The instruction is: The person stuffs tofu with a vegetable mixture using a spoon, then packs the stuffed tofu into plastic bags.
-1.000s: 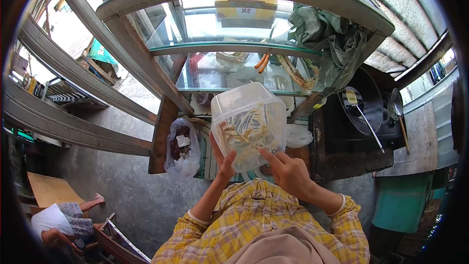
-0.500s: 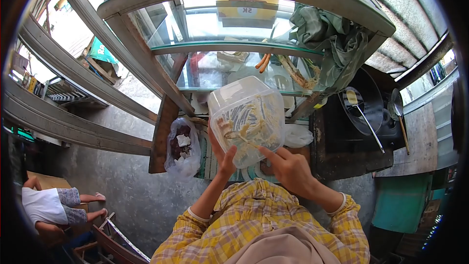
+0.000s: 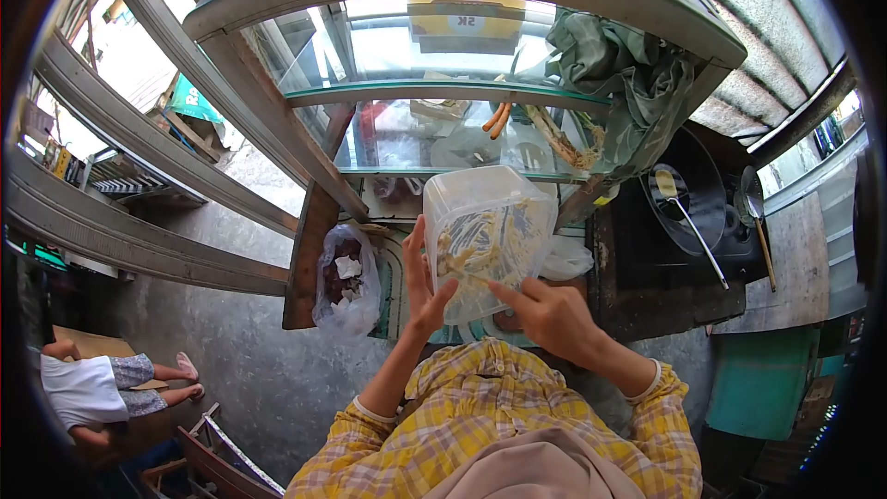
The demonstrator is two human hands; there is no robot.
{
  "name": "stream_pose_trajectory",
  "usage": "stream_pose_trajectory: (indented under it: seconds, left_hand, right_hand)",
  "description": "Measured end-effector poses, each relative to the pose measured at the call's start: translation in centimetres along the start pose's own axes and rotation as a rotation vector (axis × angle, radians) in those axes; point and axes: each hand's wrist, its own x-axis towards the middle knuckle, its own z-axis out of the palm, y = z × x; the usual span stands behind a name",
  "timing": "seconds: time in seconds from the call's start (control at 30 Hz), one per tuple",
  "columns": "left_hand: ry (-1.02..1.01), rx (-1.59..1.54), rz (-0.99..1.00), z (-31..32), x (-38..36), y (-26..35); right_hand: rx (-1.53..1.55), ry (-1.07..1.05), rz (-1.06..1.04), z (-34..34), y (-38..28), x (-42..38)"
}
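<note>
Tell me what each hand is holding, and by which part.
The left hand holds the plastic container at its lower left side; the right hand grips a thin utensil by its handle.

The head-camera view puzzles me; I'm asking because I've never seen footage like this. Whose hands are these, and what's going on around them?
There is no machine here: these are a person's own bare hands. The camera sits on that person's head, looking forward and down, so the wide lens bends the edges.

The left hand steadies a tilted, clear plastic container, smeared inside with something pale yellowish. The right hand holds a slender utensil in it; the utensil's far end is hard to make out.

On the counter are a plastic bag with dark and white contents and another bag. Beyond rises a glass case; to the right is a dark pan. Someone else is at lower left.
</note>
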Motion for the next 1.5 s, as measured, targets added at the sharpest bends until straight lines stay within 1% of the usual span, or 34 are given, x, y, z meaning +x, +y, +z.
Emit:
stream_pose_trajectory:
  seconds: [0.03, 0.13, 0.23, 0.33, 0.43, 0.53, 0.63, 0.73, 0.8, 0.83, 0.93, 1.03, 1.13, 1.23, 1.33, 1.43, 1.5]
  left_hand:
    - [0.002, 0.012, 0.006, -0.1, -0.1, -0.1]
    - [0.003, -0.021, -0.02, 0.0, -0.1, 0.6]
    - [0.003, -0.028, -0.067, -0.2, -0.4, 0.4]
    - [0.02, -0.06, -0.079, -0.1, -0.1, 0.1]
    - [-0.028, 0.023, -0.018, -0.4, -0.1, -0.3]
    - [-0.049, -0.011, -0.009, 0.2, 0.0, 0.4]
    - [-0.047, -0.059, -0.019, 0.3, 0.1, 0.2]
    - [-0.09, -0.046, -0.011, 0.9, 0.1, 0.4]
    - [-0.128, -0.015, 0.022, 1.6, 0.2, 0.5]
    - [-0.154, -0.003, 0.042, 2.2, 0.4, 0.5]
    - [-0.258, -0.04, 0.007, 4.3, 0.8, 0.8]
    - [-0.342, -0.02, 0.016, 6.7, 1.0, 0.3]
    - [-0.448, -0.112, -0.055, 9.5, 0.9, -0.4]
    - [-0.557, -0.18, -0.108, 12.6, 0.3, -1.2]
    - [-0.612, -0.222, -0.124, 15.9, 0.0, -1.2]
    - [-0.664, -0.248, -0.151, 18.7, -0.9, -1.9]
    - [-0.704, -0.268, -0.163, 20.8, -1.5, -1.8]
  right_hand:
    - [0.028, 0.023, 0.011, -0.7, 0.1, 0.1]
    - [0.014, 0.084, 0.133, -2.1, -0.1, 0.2]
    - [0.132, 0.058, 0.135, 0.2, 1.1, -0.2]
    - [0.142, 0.04, 0.118, 0.5, 1.0, -0.7]
    - [0.139, 0.138, 0.202, -1.5, 0.9, -0.4]
    - [0.133, 0.162, 0.218, -0.8, 1.6, -0.7]
    - [0.215, 0.074, 0.201, 0.7, 1.4, -1.6]
    - [0.276, 0.212, 0.192, 0.2, 1.3, -2.4]
    - [0.225, 0.249, 0.298, -1.2, 0.8, -3.2]
    - [0.195, 0.273, 0.355, -1.7, 0.6, -3.7]
    - [0.176, 0.321, 0.377, -1.2, 1.1, -5.6]
    - [0.17, 0.326, 0.433, -0.7, 0.9, -8.3]
    - [0.175, 0.462, 0.553, -2.9, 0.3, -10.8]
    - [0.034, 0.536, 0.724, -5.0, -0.1, -13.2]
    - [-0.005, 0.521, 0.72, -4.4, 0.6, -16.5]
    - [0.033, 0.515, 0.78, -5.9, -0.1, -18.8]
    - [-0.015, 0.631, 0.819, -7.5, -0.1, -20.1]
